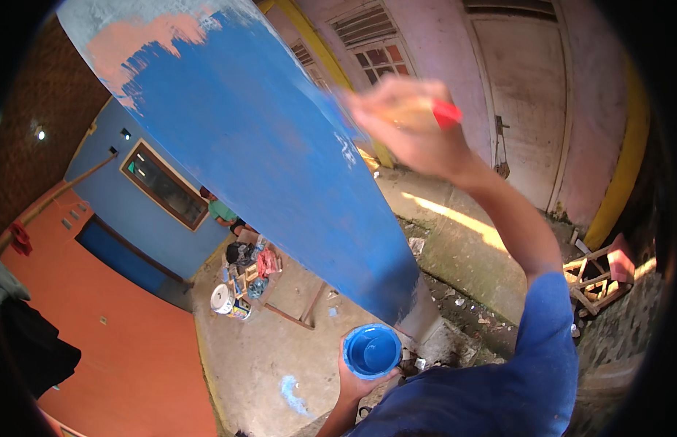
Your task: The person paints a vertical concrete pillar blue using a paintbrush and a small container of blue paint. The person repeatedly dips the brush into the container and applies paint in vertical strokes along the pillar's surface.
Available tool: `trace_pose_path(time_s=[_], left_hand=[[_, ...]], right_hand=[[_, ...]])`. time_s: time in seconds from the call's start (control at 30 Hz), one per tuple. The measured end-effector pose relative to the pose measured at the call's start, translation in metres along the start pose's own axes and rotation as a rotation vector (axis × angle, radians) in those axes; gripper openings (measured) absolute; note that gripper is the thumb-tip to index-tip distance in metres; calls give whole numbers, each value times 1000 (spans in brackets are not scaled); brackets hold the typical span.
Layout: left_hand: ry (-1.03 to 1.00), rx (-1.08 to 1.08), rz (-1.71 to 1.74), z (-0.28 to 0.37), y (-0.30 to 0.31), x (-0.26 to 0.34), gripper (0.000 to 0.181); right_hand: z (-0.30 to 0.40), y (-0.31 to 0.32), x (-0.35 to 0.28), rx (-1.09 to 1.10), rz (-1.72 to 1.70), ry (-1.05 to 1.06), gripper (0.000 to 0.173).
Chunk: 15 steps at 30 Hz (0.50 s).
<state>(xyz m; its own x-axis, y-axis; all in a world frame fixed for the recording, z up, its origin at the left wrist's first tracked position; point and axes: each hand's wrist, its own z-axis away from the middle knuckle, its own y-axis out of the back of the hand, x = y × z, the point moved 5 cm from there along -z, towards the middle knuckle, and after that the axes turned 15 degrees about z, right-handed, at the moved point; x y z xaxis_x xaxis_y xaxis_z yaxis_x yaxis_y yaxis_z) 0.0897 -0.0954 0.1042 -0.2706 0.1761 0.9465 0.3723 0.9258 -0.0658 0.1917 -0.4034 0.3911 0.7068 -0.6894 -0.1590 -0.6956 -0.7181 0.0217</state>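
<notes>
A round column (251,153) stands before me, mostly coated in blue paint, with orange and pale grey patches near its top. My right hand (412,131), raised and blurred by motion, grips a paintbrush (446,113) with a red-tipped handle at the column's right edge. The bristle end is too blurred to tell whether it touches the surface. Low in front of my body, my left hand (356,382) is wrapped round a tub of blue paint (372,352), held with its mouth upward. A small whitish patch (346,151) shows on the column's right side.
Beyond the column a person in a green top (222,212) sits by the blue wall. A white bucket (222,299), a wooden frame (295,306) and bags lie on the concrete floor (251,360). At right are a rubble-strewn gutter (469,311) and a wooden rack (598,278).
</notes>
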Motion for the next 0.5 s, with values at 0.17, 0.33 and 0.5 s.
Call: trace_pose_path(time_s=[0.17,0.33,0.5], left_hand=[[22,12,18,2,3,0,102],[14,-19,37,-9,-8,-2,103],[23,39,44,-4,-6,2,106]], right_hand=[[14,18,-17,-372,44,-152,11],[-94,3,-12,144,31,132,10],[-95,-8,-5,448,-73,482,11]])
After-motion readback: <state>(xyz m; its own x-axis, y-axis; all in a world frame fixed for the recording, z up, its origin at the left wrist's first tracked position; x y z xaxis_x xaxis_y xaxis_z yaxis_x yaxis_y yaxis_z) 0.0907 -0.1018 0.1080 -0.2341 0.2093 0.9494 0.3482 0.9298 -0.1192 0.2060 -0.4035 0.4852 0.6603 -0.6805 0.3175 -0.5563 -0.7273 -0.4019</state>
